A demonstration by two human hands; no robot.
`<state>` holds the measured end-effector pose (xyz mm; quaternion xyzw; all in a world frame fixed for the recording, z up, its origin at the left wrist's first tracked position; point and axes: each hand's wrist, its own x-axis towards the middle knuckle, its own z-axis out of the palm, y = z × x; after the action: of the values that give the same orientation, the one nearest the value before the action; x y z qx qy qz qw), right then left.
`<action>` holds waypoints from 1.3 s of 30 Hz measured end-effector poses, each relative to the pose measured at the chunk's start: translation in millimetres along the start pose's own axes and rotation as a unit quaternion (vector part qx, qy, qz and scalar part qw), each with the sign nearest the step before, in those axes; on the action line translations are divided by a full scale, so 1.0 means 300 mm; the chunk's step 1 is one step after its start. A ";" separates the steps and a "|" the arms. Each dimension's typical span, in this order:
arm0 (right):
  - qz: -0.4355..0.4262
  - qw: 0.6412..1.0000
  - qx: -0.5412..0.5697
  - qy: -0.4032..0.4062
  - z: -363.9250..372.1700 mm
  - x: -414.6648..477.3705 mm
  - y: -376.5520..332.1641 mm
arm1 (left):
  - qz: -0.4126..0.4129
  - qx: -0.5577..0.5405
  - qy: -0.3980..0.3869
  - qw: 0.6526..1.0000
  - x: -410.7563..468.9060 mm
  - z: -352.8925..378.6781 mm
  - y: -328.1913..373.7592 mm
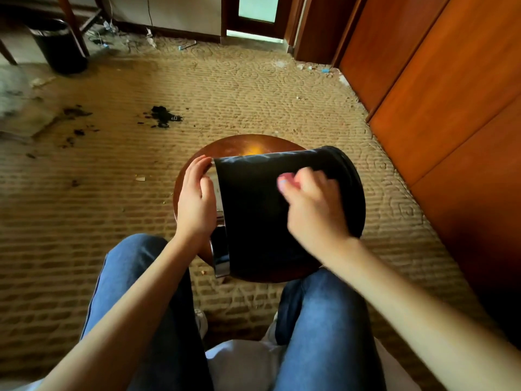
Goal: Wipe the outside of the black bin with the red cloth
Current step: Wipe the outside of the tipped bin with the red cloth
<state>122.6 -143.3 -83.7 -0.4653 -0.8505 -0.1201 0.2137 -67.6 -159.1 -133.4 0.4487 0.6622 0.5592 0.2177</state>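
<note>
The black bin (253, 210) lies on its side on a round wooden stool (248, 145) in front of my knees, one end pointing right. My left hand (196, 201) rests flat against the bin's left end, fingers fairly straight. My right hand (313, 204) is blurred on top of the bin's side, fingers curled round the red cloth (284, 182), of which only a small pinkish-red bit shows past my fingertips.
A second black bin (59, 46) with a liner stands at the far left by wooden chair legs. Dark debris (163, 117) and scraps litter the beige carpet. A wooden wardrobe (439, 88) runs along the right. A doorway (256, 15) is at the back.
</note>
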 end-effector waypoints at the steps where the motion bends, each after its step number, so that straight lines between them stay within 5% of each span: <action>1: -0.028 0.999 0.032 0.006 0.009 -0.005 -0.086 | 0.000 -0.003 0.001 1.000 0.002 -0.001 -0.002; 5: -0.098 0.991 0.088 -0.004 0.023 -0.010 -0.273 | 0.003 -0.014 -0.014 1.000 0.006 -0.012 -0.012; 10: -0.102 0.994 0.048 -0.011 0.007 -0.014 -0.080 | -0.002 -0.006 -0.005 1.000 0.001 -0.007 -0.002; 22: 0.203 0.978 -0.039 -0.026 -0.005 0.077 0.223 | -0.021 -0.029 -0.004 0.999 -0.002 -0.003 -0.003; 26: 0.173 0.979 -0.097 -0.046 0.015 0.120 0.124 | -0.034 -0.030 0.003 0.999 0.017 0.001 -0.004; 39: -0.025 1.000 -0.001 0.017 0.036 0.098 -0.274 | -0.018 0.023 0.007 1.000 0.013 -0.006 0.014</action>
<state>36.6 -161.4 -79.7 -0.4420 -0.8579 -0.1344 0.2247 -69.5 -157.0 -128.0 0.4374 0.6844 0.5430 0.2129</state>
